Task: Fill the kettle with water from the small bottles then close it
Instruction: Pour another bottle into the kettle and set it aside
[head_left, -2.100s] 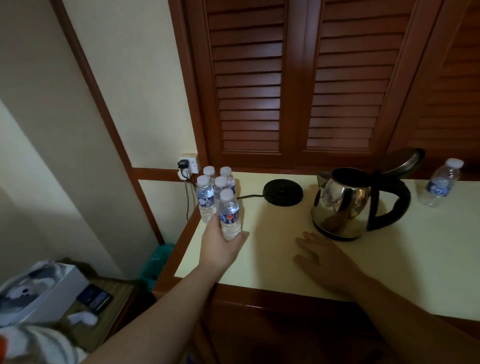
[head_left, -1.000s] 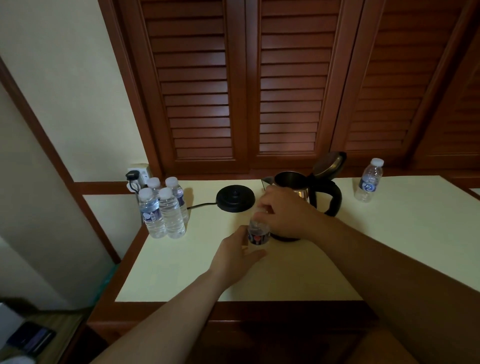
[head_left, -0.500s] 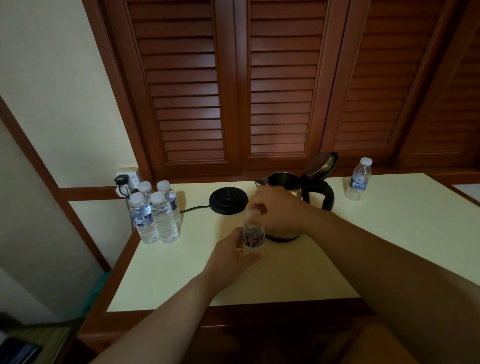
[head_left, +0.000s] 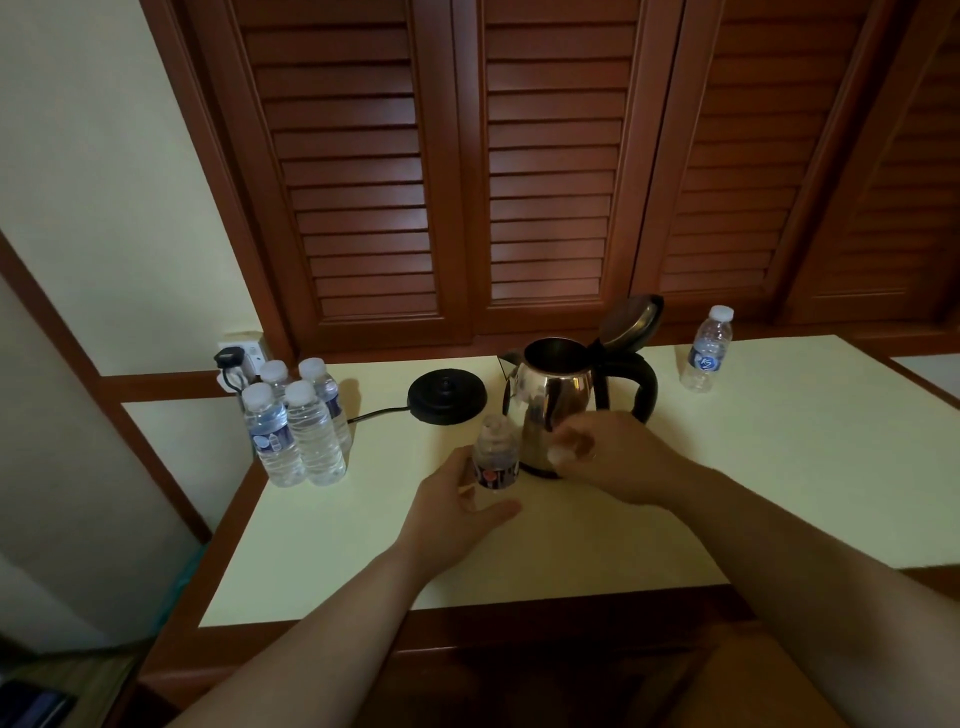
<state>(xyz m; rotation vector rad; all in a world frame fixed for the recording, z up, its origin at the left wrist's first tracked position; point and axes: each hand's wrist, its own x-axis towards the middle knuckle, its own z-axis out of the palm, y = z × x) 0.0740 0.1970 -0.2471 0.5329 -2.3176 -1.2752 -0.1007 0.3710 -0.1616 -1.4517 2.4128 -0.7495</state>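
A steel kettle (head_left: 553, 395) with a black handle stands on the cream table (head_left: 727, 467), its lid (head_left: 631, 319) tipped up and open. Just in front of it my left hand (head_left: 457, 512) grips a small water bottle (head_left: 496, 457) upright on the table; the bottle's neck is bare, without a cap. My right hand (head_left: 618, 457) sits to the right of the bottle, fingers pinched on its white cap (head_left: 561, 453). Several capped small bottles (head_left: 296, 421) stand grouped at the table's left edge. One more capped bottle (head_left: 707, 349) stands at the back right.
The black kettle base (head_left: 447, 395) lies left of the kettle, its cord running to a wall socket (head_left: 239, 358) behind the bottle group. Wooden louvred doors (head_left: 519, 171) close off the back. A lower side table (head_left: 47, 696) shows at bottom left.
My left hand carried the bottle from the group to the front of the kettle. My right hand came onto its cap, twisted it, and has now lifted away to the right with the cap.
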